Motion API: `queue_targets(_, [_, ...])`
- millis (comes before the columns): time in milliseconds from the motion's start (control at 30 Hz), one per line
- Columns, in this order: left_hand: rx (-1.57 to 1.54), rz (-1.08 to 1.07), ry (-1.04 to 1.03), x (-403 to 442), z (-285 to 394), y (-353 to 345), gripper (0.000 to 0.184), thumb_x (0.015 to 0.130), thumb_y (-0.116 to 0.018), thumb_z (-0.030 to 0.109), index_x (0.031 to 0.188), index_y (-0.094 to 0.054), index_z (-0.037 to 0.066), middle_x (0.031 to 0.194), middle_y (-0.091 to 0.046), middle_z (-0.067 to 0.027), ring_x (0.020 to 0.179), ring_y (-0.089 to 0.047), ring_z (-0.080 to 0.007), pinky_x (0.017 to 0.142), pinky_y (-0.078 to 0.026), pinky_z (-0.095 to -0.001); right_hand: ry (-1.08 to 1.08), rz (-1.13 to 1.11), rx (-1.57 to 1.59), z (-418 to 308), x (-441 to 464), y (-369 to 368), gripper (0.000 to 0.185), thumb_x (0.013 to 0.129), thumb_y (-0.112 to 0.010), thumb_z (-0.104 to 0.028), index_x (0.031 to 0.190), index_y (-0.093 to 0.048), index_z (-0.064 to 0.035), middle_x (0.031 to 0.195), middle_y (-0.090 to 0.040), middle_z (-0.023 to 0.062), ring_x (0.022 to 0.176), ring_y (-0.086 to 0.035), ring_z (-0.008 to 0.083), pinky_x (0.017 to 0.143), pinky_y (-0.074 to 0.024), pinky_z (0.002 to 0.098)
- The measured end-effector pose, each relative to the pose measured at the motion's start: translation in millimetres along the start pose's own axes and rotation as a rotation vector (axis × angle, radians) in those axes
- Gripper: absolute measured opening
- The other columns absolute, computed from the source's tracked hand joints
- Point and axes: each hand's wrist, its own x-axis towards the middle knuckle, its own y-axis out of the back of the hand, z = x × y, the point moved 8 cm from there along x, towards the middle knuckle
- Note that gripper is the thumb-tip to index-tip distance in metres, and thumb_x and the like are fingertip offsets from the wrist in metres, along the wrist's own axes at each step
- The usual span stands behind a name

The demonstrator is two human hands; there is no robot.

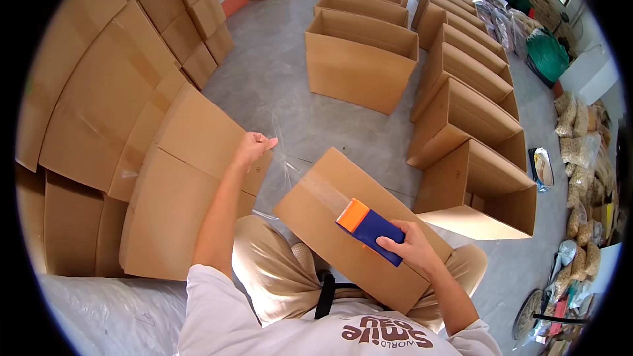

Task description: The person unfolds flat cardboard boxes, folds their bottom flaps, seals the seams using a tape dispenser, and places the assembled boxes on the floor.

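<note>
A closed cardboard box (356, 224) rests tilted between my knees. My right hand (413, 245) grips a blue and orange tape dispenser (372, 229), whose orange end lies against the top of this box. Clear tape (320, 190) runs along the box top from the dispenser toward the upper left edge. Off that edge, my left hand (256, 149) is raised with its fingers pinched, and a loose, crumpled strand of clear tape (285, 158) hangs beside the fingertips.
Two rows of open, upright cardboard boxes (359, 66) stand on the grey floor (264, 82) ahead and to the right. Flattened cartons (181, 204) lean close at my left, with stacked cartons (168, 13) behind. Filled bags (573, 151) line the right side, near a wheel (527, 313).
</note>
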Motion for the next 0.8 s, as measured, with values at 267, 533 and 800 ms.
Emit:
queue_targets(267, [0.023, -0.326, 0.399, 20.5, -156.4, -100.5, 0.028, 0.071, -0.078, 0.022, 0.065, -0.058, 0.004, 0.057, -0.052, -0.0009, 0.048, -0.044, -0.0103, 0.042, -0.034, -0.03, -0.051, 0.006, 0.11, -8.7, 3.9, -4.1, 0.033, 0.081, -0.067, -0.02, 0.102, -0.061, 0.0057, 0.082, -0.064, 0.0052, 0.072, -0.058, 0.0084, 0.065, -0.0476, 0.0236])
queue_targets(533, [-0.173, -0.584, 0.496, -31.5, -133.7, -142.1, 0.038, 0.077, -0.068, 0.026, 0.099, -0.06, -0.004, 0.091, -0.064, -0.0103, 0.077, -0.061, -0.0179, 0.065, -0.049, -0.0336, -0.001, 0.051, 0.018, 3.8, 5.7, -2.1, 0.039, 0.08, -0.068, -0.026, 0.1, -0.062, 0.0067, 0.078, -0.064, 0.0084, 0.069, -0.06, 0.0115, 0.063, -0.0486, 0.0255])
queue_targets(800, [-0.031, -0.704, 0.461, -44.9, -79.9, -119.9, 0.061, 0.089, -0.049, 0.048, 0.122, -0.051, -0.003, 0.115, -0.059, -0.012, 0.101, -0.058, -0.0195, 0.081, -0.047, -0.0345, 0.079, 0.068, -0.081, -10.9, 0.2, 2.3, 0.039, 0.08, -0.067, -0.028, 0.097, -0.062, 0.0071, 0.078, -0.064, 0.01, 0.069, -0.059, 0.013, 0.064, -0.0478, 0.0269])
